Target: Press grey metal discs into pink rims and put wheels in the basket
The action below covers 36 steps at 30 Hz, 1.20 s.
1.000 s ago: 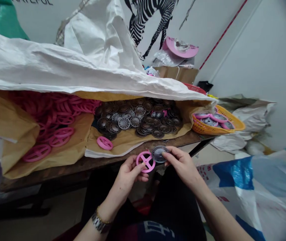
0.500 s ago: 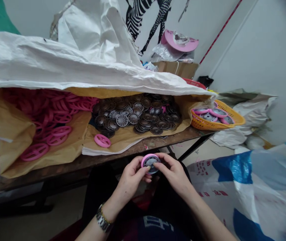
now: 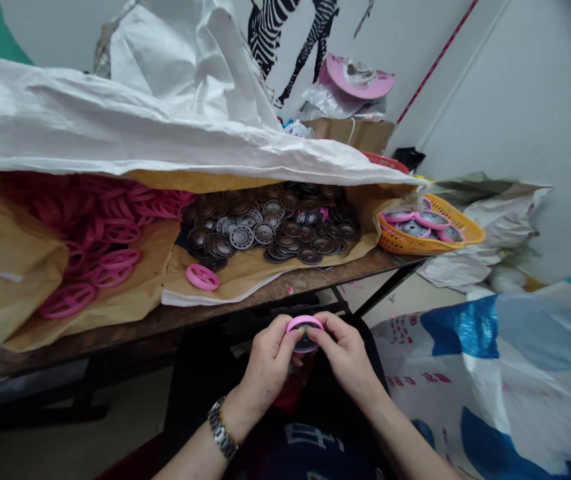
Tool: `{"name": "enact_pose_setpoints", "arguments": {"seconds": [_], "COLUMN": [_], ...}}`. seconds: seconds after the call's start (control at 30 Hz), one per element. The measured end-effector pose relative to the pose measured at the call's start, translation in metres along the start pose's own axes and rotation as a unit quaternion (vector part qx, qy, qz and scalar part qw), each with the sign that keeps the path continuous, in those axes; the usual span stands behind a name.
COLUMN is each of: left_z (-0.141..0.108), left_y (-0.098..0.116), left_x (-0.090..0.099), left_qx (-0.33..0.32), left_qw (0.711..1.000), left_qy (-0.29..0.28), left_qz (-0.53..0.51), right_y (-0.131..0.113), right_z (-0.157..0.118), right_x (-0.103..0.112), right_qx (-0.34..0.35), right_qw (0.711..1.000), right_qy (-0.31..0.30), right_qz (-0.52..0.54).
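Evidently the step in hand is pressing a grey disc (image 3: 306, 345) into a pink ring (image 3: 305, 321), the pair being above the lap, just in front of the bench (image 3: 133, 328). The left hand (image 3: 264, 365) and the right hand (image 3: 349, 359) pinch it from either side, fingers curled round the ring and thumbs together on the disc. Whether it is fully seated, I can't tell. The next move seems to call for even thumb pressure, keeping the ring square, then a check of the rim.

A second earlier ring and disc were side by side, one per hand; half a second ago they were already together, with more of the disc's face showing. Now the thumbs have come closer together.
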<state>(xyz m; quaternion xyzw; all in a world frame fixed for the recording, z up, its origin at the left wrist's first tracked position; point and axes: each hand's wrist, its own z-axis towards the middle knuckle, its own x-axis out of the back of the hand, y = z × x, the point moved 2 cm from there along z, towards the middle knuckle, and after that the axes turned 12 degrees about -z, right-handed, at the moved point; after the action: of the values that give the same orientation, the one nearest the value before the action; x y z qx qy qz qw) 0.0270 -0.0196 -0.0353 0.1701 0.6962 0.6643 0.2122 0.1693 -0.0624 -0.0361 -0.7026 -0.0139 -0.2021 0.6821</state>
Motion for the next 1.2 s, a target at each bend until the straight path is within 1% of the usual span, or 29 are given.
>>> {"name": "enact_pose_setpoints", "arguments": {"seconds": [0.07, 0.13, 0.2, 0.33, 0.43, 0.53, 0.6, 0.67, 0.73, 0.77, 0.83, 0.87, 0.93, 1.0, 1.07, 1.13, 1.2], "left_z": [0.003, 0.006, 0.008, 0.006, 0.006, 0.009, 0.012, 0.014, 0.014, 0.014, 0.013, 0.012, 0.011, 0.01, 0.009, 0.008, 0.007], "left_y": [0.002, 0.005, 0.007, -0.001, -0.008, -0.013, -0.016, -0.019, -0.024, -0.027, -0.032, -0.034, -0.035, -0.033, -0.028, -0.023, -0.018], "left_x": [0.0, 0.0, 0.002, 0.002, -0.001, -0.005, -0.008, -0.011, -0.012, -0.013, -0.011, -0.01, -0.005, -0.001, 0.002, 0.003, 0.002], "left_qx": [0.01, 0.0, -0.002, 0.046, 0.034, 0.03, 0.054, 0.081, 0.086, 0.078, 0.052, 0.04, 0.018, 0.001, -0.013, -0.022, -0.039], "left_qw": [1.0, 0.998, 0.996, 0.997, 0.997, 0.997, 0.996, 0.994, 0.993, 0.992, 0.992, 0.992, 0.991, 0.991, 0.989, 0.986, 0.981], "left_qy": [-0.017, -0.042, -0.05, -0.048, -0.059, -0.065, -0.069, -0.072, -0.085, -0.095, -0.113, -0.116, -0.108, -0.098, -0.091, -0.088, -0.088], "left_qz": [0.01, 0.043, 0.068, 0.043, 0.037, 0.024, 0.008, -0.007, -0.014, -0.011, 0.015, 0.035, 0.073, 0.096, 0.113, 0.139, 0.17], "right_y": [0.003, 0.006, 0.005, -0.002, -0.006, -0.006, -0.004, -0.003, -0.002, -0.002, -0.003, -0.004, -0.007, -0.012, -0.019, -0.025, -0.029], "right_z": [0.002, 0.005, 0.007, 0.007, 0.004, 0.002, 0.002, 0.003, 0.005, 0.007, 0.014, 0.019, 0.035, 0.057, 0.083, 0.112, 0.139], "right_x": [0.0, 0.0, 0.0, 0.001, 0.005, 0.011, 0.016, 0.023, 0.033, 0.04, 0.062, 0.077, 0.114, 0.159, 0.203, 0.24, 0.266], "right_qx": [-0.015, -0.026, -0.031, -0.036, -0.037, -0.033, -0.026, -0.014, -0.003, -0.002, 0.001, 0.006, 0.024, 0.043, 0.042, 0.036, 0.033], "right_qw": [1.0, 0.999, 0.999, 0.998, 0.999, 0.999, 0.999, 0.997, 0.995, 0.995, 0.996, 0.996, 0.988, 0.965, 0.922, 0.899, 0.881], "right_qy": [0.001, 0.001, -0.002, -0.033, -0.021, -0.009, -0.025, -0.054, -0.071, -0.067, -0.026, 0.009, 0.098, 0.204, 0.303, 0.347, 0.366], "right_qz": [0.018, 0.033, 0.045, 0.043, 0.024, 0.006, -0.015, -0.044, -0.071, -0.078, -0.088, -0.093, -0.115, -0.158, -0.238, -0.264, -0.297]}}
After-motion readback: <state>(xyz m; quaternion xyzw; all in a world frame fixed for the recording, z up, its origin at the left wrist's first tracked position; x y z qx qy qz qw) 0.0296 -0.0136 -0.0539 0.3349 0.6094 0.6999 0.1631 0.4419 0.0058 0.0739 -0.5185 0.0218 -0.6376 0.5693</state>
